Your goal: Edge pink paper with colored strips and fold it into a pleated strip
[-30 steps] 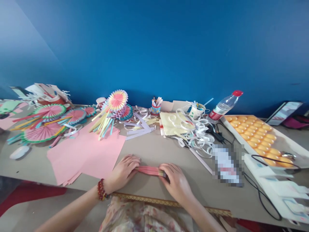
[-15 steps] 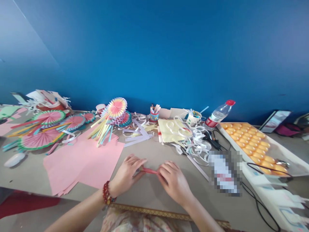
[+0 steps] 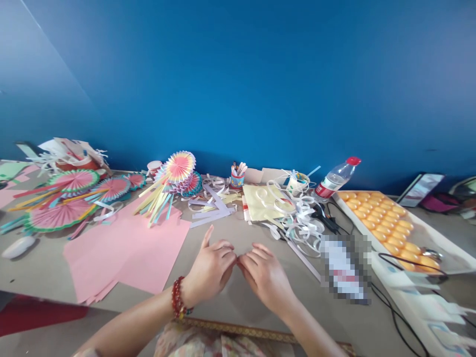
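Note:
My left hand (image 3: 210, 267) has its fingers curled in a closed grip, with one finger pointing up. A beaded red bracelet (image 3: 177, 297) circles that wrist. My right hand (image 3: 266, 275) is pinched, and its fingertips meet those of my left hand above the grey table (image 3: 238, 317). Between them, the narrow red strip visible a moment ago is covered by my fingers. Left of my hands lie large pink paper sheets (image 3: 130, 258).
Folded paper fans (image 3: 59, 213) and a pinwheel-like rosette (image 3: 180, 166) stand left. Behind my hands are lilac strips (image 3: 213, 210), a cup of sticks (image 3: 238, 176) and yellow paper (image 3: 260, 201). Curled white strips (image 3: 303, 218), a bottle (image 3: 336, 178) and a box of orange domes (image 3: 386, 223) are right.
My hands have come together, so the stretch of red strip between them is out of sight. My left hand has turned and moved right, raising one finger.

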### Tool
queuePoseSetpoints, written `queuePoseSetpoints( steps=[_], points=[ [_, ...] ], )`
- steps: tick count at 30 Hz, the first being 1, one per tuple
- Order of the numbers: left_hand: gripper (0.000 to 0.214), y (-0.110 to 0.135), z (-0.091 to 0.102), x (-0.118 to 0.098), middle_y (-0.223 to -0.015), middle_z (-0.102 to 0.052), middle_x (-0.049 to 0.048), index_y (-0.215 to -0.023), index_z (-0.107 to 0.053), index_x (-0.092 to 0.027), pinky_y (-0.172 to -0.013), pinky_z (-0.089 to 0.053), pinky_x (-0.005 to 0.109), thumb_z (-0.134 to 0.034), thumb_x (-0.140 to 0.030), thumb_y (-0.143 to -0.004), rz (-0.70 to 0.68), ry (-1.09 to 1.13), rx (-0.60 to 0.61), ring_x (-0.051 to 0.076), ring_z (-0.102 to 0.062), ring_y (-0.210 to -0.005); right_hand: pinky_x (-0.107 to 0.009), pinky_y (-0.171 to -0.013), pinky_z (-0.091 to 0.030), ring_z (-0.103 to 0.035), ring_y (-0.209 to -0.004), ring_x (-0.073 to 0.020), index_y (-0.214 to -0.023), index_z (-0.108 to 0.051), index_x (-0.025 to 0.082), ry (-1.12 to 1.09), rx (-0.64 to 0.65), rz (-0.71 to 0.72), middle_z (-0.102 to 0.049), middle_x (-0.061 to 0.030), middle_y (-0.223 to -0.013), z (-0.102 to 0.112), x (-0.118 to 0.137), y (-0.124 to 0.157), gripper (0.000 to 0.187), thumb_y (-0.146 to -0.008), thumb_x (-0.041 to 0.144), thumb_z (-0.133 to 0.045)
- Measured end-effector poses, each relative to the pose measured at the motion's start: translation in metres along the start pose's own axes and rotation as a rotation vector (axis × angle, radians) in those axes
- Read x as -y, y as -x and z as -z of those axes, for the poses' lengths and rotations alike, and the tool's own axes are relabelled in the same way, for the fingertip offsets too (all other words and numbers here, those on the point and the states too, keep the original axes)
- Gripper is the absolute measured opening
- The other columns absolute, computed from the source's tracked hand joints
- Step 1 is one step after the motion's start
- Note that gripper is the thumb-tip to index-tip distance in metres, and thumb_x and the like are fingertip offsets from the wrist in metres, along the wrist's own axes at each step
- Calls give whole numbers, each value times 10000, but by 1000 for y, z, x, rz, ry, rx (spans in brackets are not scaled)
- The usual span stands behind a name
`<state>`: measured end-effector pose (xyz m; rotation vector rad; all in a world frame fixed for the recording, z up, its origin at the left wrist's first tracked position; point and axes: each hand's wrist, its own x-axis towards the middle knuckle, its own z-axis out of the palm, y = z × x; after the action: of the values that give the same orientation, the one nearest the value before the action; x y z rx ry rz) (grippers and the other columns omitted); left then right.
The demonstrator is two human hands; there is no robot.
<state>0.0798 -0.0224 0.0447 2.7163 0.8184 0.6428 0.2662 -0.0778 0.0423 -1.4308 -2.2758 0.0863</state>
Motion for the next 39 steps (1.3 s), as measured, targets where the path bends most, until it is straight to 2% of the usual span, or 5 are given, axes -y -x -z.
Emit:
queuePoseSetpoints(
  steps=[6,16,24,34,39],
  points=[
    [140,-4,9,-3,-858,-671,4,-873,-608,-212,-1176,-17,570,-515,-285,-947,36,6,4,183,-613,-924,-393,-957,-378,-530,-736,-180,-819,-564,196,-21,-14,0,-573,-13,-717,5,-3,-5,180,-924,104,-450],
    [195,-7,23,5,-801,-688,-36,-817,-595,-211,-1163,34,531,-490,-231,-980,53,161,14,151,-627,-939,-290,-726,-387,-568,-750,-181,-838,-596,208,-236,-51,-45,-637,-31,-752,12,-13,-6,162,-971,216,-502],
    [206,-7,32,-1,-734,-673,-45,-763,-590,-201,-1159,48,505,-522,-199,-958,11,188,48,152,-629,-975,-263,-652,-339,-494,-667,-150,-704,-521,200,-410,-24,-45,-529,3,-649,21,-3,-9,249,-951,192,-493],
    [178,-3,38,6,-765,-688,-40,-777,-621,-226,-1085,-236,372,-555,-214,-942,36,258,44,157,-641,-981,-235,-611,-342,-528,-637,-125,-737,-574,203,-476,-52,-227,-581,22,-671,26,-6,0,247,-926,358,-611],
    [163,-1,37,5,-766,-686,-54,-763,-612,-227,-1137,-153,398,-586,-195,-921,50,287,38,148,-648,-950,-229,-601,-347,-501,-603,-113,-692,-550,197,-517,-81,-195,-550,30,-633,26,-7,1,281,-929,343,-590]
  ],
)
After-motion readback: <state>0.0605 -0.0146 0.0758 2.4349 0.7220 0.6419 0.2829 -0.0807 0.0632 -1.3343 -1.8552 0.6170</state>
